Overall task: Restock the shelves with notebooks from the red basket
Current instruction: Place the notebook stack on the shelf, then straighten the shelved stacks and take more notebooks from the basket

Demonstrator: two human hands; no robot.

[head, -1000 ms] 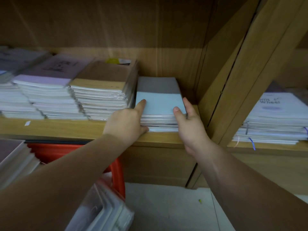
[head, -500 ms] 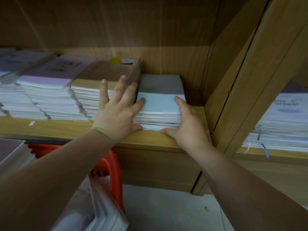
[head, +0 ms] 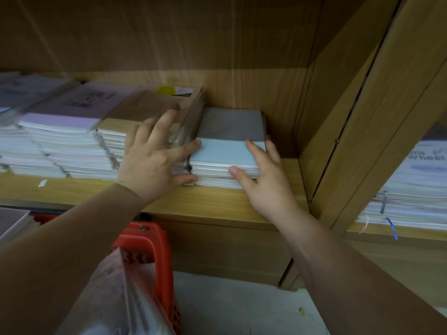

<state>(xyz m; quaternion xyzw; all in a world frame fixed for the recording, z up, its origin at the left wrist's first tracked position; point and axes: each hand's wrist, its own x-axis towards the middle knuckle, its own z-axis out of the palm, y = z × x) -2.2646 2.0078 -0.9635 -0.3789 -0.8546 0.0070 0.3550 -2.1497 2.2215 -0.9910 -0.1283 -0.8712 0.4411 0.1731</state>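
Note:
A stack of notebooks with a light blue and grey cover lies on the wooden shelf, against the right side panel. My left hand has its fingers spread over the neighbouring brown-covered stack, with the thumb touching the blue stack's left front corner. My right hand rests on the blue stack's right front edge, fingers straight, thumb against the pages. The red basket sits below the shelf at lower left, with plastic-wrapped notebooks in it.
More stacks fill the shelf to the left: a lilac-covered stack and a blurred grey one. A slanted wooden panel separates a right-hand compartment holding a white notebook stack. Pale floor lies below.
My left hand opened from a curled grasp at the blue stack's corner and spread over the brown stack. My right hand slid along the blue stack's right front edge. The view dipped, showing more basket.

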